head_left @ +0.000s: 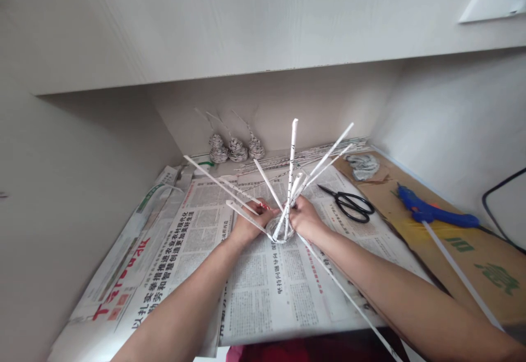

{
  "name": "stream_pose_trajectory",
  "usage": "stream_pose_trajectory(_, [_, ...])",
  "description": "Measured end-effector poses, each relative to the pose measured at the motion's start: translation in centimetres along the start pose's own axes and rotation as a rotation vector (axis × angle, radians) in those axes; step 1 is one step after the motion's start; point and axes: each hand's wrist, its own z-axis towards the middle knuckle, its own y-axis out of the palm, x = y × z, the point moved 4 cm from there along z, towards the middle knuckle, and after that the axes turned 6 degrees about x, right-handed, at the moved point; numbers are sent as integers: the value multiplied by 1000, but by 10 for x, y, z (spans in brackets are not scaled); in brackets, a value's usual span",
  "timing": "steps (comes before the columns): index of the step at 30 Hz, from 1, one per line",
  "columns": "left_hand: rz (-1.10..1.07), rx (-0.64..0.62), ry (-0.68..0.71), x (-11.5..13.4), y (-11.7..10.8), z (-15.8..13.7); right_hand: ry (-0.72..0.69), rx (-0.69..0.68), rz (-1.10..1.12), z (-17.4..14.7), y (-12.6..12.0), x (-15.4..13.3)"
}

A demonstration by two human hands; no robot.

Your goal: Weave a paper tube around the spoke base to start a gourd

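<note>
Between my two hands is a small round weaving (pixel 281 233) of rolled newspaper tubes, held just above the newspaper-covered table. Several stiff paper tubes (pixel 292 148) fan up and outward from it. My left hand (pixel 251 220) grips its left side, fingers curled round the edge. On the opposite side my right hand (pixel 304 218) is closed at the rim, where tubes meet. One long paper tube (pixel 341 286) trails from near my right hand down to the lower right, past the forearm. My fingertips are partly hidden behind the tubes.
Newspaper sheets (pixel 250 302) cover the table. Black-handled scissors (pixel 353 206) lie right of my hands. A blue glue gun (pixel 435 211) rests on cardboard (pixel 464 252) farther right. Several woven gourd shapes (pixel 237 150) and a bundle of paper tubes (pixel 312 154) are at the back, under an overhanging cabinet (pixel 263 28).
</note>
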Motion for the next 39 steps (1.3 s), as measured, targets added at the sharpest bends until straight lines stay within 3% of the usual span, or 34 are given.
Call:
stream_pose_trajectory(3, [-24,0,-55,-2,0,0,-12,-4,-26,-1,0,-2])
stream_pose_trajectory(6, [4,13,6,-1,-2,0,-12,-16,-11,-3,0,-4])
stream_pose_trajectory(17, [-21,-4,8,-5,-2,1,90,-47,258,-5,3,-12])
stream_pose_trajectory(26, [-16,119,25,2,-14,5,353,-240,484,-10,6,-20])
stream_pose_trajectory(33, [-68,-25,-105,-2,-7,2,183,-135,404,-4,4,-9])
stream_pose_trajectory(39, [-78,21,-99,-4,-9,3,89,-34,399,-1,-1,-12])
